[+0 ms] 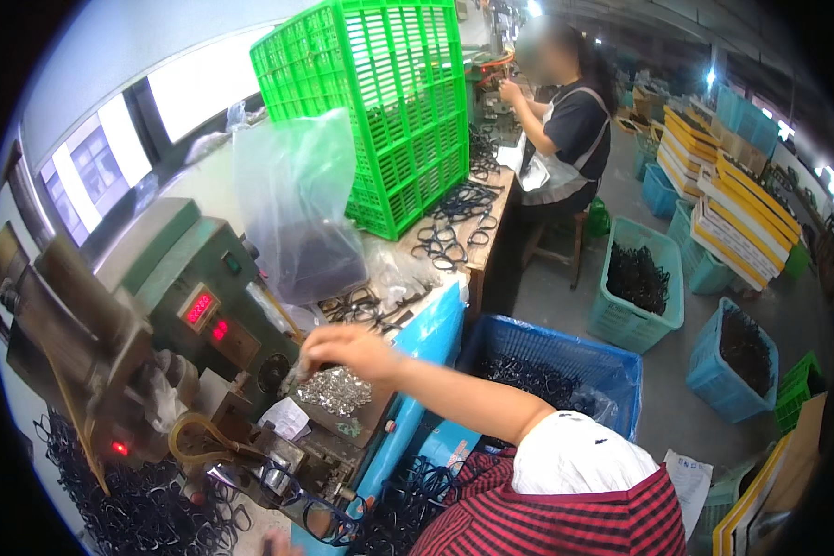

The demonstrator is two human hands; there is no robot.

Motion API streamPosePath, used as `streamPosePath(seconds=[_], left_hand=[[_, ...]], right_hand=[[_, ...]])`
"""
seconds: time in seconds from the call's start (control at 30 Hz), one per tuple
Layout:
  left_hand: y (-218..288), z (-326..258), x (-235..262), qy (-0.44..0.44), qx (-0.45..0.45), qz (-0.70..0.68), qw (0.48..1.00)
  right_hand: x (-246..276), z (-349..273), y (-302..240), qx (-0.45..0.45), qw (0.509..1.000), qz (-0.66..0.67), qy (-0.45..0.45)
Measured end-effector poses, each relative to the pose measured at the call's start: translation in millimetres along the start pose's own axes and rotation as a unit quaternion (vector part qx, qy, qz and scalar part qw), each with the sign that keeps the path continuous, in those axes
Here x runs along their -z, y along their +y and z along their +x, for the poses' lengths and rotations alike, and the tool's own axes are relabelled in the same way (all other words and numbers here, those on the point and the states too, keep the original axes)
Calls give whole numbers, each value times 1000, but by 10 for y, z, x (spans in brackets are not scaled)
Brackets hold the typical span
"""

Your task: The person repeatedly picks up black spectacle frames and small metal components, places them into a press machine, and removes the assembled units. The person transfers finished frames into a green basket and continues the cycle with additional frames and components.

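My right hand (350,352) reaches across to the far-left edge of a heap of small shiny metal parts (335,391). Its fingers curl down and press together, and their tips are hidden, so what they hold does not show. Only a bit of my left hand (280,545) appears at the lower edge, too cut off to judge its fingers. Just above it, a dark eyeglass frame (320,517) sits at the front of the bench machine (292,454). A scrap of white paper (285,419) lies beside the metal heap.
Dark eyeglass frames (139,491) pile up at left; more fill a blue crate (565,347). A green control box (195,287) with red digits stands behind the machine. Beyond are a clear plastic bag (296,204), a tall green crate (389,111) and a seated co-worker (574,130).
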State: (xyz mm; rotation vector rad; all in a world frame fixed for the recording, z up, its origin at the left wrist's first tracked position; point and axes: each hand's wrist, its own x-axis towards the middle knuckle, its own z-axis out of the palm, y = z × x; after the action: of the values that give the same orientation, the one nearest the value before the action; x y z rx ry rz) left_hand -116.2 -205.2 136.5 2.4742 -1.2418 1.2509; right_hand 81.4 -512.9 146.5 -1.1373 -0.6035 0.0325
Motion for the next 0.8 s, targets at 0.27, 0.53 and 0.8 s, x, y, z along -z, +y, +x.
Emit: streamPosePath(seconds=[0.27,0.53,0.8], left_hand=[[-1369,-1842,95,-396,576,161,697],[-1231,-1636,-497,-357,564,190,720],[-855,-1712,-498,-213,555,204,778]], right_hand=[[-398,-615,-1132,188,939,253,-136],[-351,-567,417,42,958,-273,77],[-58,-680,609,45,926,-298,229]])
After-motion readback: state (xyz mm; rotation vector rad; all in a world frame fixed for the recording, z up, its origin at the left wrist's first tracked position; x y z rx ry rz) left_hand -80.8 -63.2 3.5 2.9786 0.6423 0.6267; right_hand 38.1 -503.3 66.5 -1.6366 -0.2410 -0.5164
